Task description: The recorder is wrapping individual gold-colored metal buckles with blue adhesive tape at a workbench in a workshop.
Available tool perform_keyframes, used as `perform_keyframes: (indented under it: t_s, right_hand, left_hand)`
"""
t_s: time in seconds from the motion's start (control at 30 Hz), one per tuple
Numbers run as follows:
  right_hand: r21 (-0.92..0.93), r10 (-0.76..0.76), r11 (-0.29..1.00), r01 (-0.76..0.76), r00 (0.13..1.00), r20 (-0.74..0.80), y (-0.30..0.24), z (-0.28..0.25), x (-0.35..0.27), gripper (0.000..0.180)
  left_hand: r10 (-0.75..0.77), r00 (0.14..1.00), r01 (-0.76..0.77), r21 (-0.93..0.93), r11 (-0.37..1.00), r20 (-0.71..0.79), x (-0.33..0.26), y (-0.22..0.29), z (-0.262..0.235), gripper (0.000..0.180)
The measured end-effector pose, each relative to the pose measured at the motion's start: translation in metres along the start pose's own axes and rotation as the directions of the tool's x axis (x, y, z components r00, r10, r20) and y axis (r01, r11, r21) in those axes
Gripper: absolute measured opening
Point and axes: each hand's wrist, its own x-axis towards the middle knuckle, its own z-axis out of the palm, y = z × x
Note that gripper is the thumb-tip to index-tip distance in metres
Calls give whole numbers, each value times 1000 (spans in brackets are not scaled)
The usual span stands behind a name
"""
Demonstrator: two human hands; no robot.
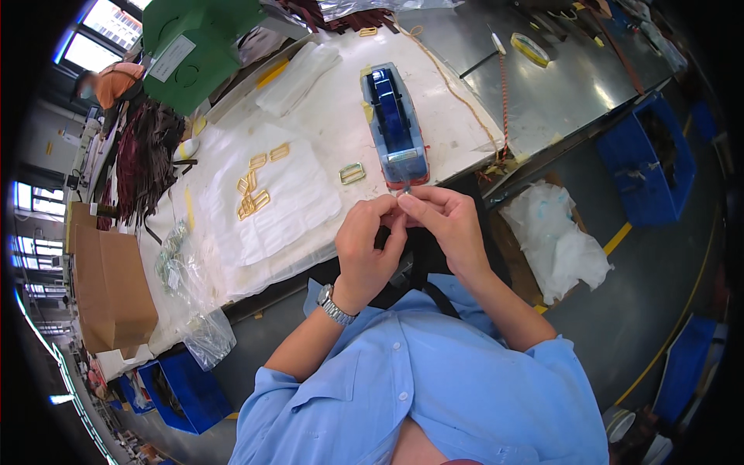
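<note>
My left hand (363, 240), with a metal watch (333, 305) on its wrist, and my right hand (453, 225) meet at the front end of a blue tape dispenser (404, 167). Thumbs and fingers of both are pinched together around something small and shiny, too hidden to make out. A roll of blue tape (390, 108) sits in the dispenser. Just left of it lies a single rectangular metal buckle (352, 173). Farther left, several gold-coloured buckles (253, 203) are scattered on a white sheet (298, 198), some overlapping.
A green machine (190, 58) stands at the far left of the white worktable (446, 101). Brown strips (147, 159) hang beyond the left edge, near a cardboard box (112, 283). At right are a metal tabletop (566, 81), a tape roll (530, 49) and a blue bin (647, 167).
</note>
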Motion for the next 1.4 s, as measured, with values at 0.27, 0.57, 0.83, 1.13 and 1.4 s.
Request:
perform_keyframes:
  t_s: [0.27,0.57,0.83,1.13,1.4]
  right_hand:
    - [-33,39,999,-39,999,12,3,-11,9,34]
    - [-173,-52,982,75,990,135,-7,-17,14,41]
    - [-172,-109,976,132,984,139,6,-25,19,37]
    - [-273,-24,962,26,1000,10,23,-31,-41,36]
    - [-610,-134,748,261,960,246,-2,-27,-42,43]
  left_hand:
    - [58,993,-68,104,992,100,10,-4,-3,14]
    - [-427,861,475,-137,869,276,41,5,-9,14]
    - [-461,826,543,-241,804,325,48,2,-6,15]
    - [-566,674,713,-221,665,474,-5,11,-5,19]
    - [-453,769,568,-157,808,452,-18,11,-35,14]
